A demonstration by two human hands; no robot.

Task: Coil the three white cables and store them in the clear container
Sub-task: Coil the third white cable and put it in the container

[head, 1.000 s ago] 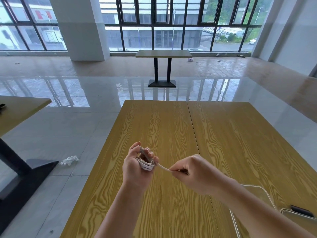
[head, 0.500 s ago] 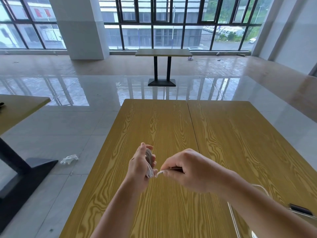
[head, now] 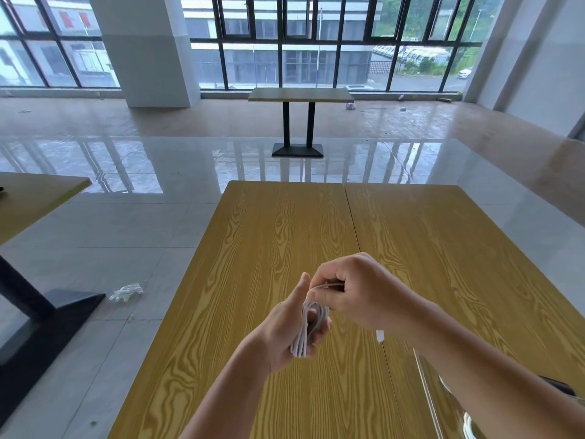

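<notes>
A white cable is wound in loops around the fingers of my left hand, which grips the coil above the wooden table. My right hand sits just above and to the right of the coil and pinches the cable's free end, which runs over the top of the coil. The white plug of that end hangs below my right wrist. The clear container shows at the lower right, mostly hidden behind my right forearm. No other cable is visible.
A dark object lies at the right edge beyond the container. Another table with a black base stands to the left, a third table far back. A crumpled white scrap lies on the tiled floor.
My right hand has moved left and up, carrying the cable's end over the coil. The free length has shortened. My left hand has turned so that the coil stands edge-on.
</notes>
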